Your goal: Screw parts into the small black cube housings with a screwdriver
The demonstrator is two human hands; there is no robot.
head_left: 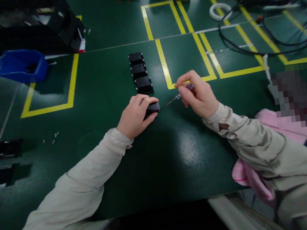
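Observation:
My left hand (136, 115) is closed around a small black block (153, 107) and holds it on the green table. A screwdriver (172, 100) with a thin metal shaft is pinched in my right hand (198, 93). Its shaft slants down to the left, and the tip meets the right end of the block, near the table. Just beyond my left hand, several similar black blocks (138, 69) stand in a row, with small metal screws at their ends. Several loose screws (56, 134) lie on the table to the left.
A blue bin (21, 67) and a black rack (25, 30) stand at the back left. Dark flat parts (1, 174) lie at the left edge. Black cables (225, 37), a white tape ring (220, 11) and a pink cloth (286, 125) are on the right. Yellow tape (165, 65) marks the table.

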